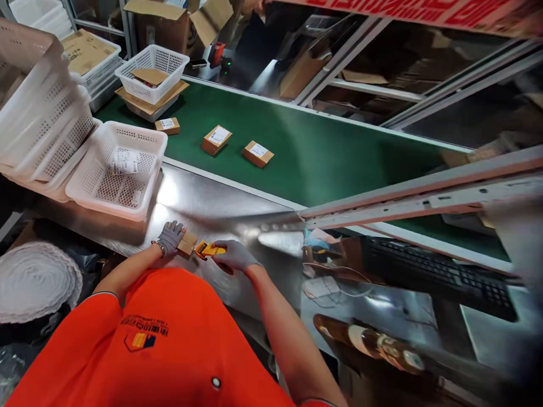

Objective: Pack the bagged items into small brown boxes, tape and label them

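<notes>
A small brown cardboard box (187,243) lies on the metal worktop in front of my body. My left hand (170,238), in a grey glove, holds the box at its left side, fingers pointing away from me. Wrapped around a yellow tape dispenser (211,250) is my gloved right hand (238,255). The dispenser's front end is close to the right edge of the box. Part of a tape roll shows beneath my right hand. Whether tape touches the box I cannot tell.
A white plastic basket (146,195) with labels inside stands at left, beside stacked baskets (51,130). Behind the worktop runs a green conveyor belt (305,152) with several labelled boxes (216,139). A metal post (407,198), keyboard (436,271) and bottle (369,342) are at right.
</notes>
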### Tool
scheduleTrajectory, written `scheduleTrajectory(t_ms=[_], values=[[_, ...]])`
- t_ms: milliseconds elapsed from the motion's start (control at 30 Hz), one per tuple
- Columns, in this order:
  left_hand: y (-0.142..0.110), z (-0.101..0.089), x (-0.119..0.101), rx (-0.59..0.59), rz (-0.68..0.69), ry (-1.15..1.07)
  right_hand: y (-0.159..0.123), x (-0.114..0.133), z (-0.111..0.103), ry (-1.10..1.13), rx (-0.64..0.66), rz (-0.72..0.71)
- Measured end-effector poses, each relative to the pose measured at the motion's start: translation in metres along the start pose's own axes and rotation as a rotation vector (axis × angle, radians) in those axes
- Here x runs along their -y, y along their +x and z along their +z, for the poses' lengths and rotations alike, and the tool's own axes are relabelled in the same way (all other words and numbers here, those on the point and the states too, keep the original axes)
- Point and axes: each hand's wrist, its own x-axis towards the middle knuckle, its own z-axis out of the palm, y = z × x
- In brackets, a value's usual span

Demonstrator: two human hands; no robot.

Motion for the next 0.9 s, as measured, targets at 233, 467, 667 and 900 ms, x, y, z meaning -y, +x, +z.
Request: scheduleTrajectory(t_ms=[233,467,667,900], values=[[0.003,-0.011,-0.001,-0.008,-0.015,0.053,0.012,0.007,0.012,-0.1,-0.047,0.003],[0.004,-0.012,0.007,-0.105,-0.128,-0.075,-0.019,-0.045,-0.026,-0.047,-0.378,0.133],[0.016,-0.011,0.0,-0.274,-0.154,-0.338,-0.019,-0.082,-0.032,-0.26,-0.532,0.385],[0.027,-0.017,-0.027,-0.355,-0.054,-0.395,0.003,-0.057,0.023,0.082,-0.639,0.239]])
